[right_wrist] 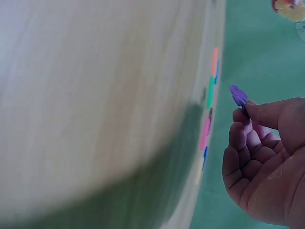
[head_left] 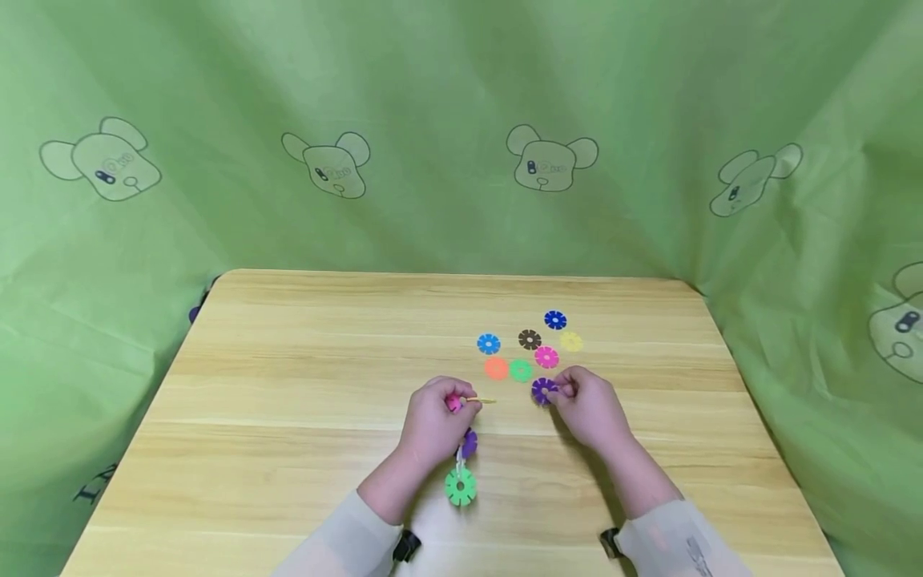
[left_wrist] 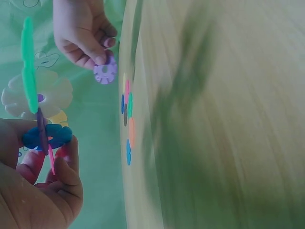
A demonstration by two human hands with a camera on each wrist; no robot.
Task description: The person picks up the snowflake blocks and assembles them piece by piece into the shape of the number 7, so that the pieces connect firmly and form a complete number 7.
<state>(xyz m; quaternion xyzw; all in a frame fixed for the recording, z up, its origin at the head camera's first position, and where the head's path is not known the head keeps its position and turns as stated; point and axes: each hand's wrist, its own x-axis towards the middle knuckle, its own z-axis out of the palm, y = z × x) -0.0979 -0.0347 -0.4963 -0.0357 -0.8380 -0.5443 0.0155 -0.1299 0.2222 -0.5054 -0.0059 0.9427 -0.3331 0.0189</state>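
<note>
My left hand [head_left: 436, 421] grips a joined cluster of notched plastic discs over the table. In the left wrist view the cluster has a blue disc [left_wrist: 61, 135] between the fingers, with green [left_wrist: 29, 67], white [left_wrist: 57, 93], purple [left_wrist: 42, 129], yellow [left_wrist: 59, 118] and pink [left_wrist: 51, 160] discs around it. Its green disc hangs lowest in the head view. Thumb and fingertips of my right hand [head_left: 594, 410] pinch a single purple notched disc [head_left: 541, 391] by its edge. This loose disc is apart from the cluster.
Several loose discs lie on the wooden table [head_left: 288, 361] beyond my hands: light blue [head_left: 488, 344], orange [head_left: 496, 368], green [head_left: 521, 370], brown [head_left: 530, 340], pink [head_left: 546, 357], dark blue [head_left: 555, 320] and yellow [head_left: 572, 341]. A green curtain [head_left: 433, 224] surrounds the table's back and sides.
</note>
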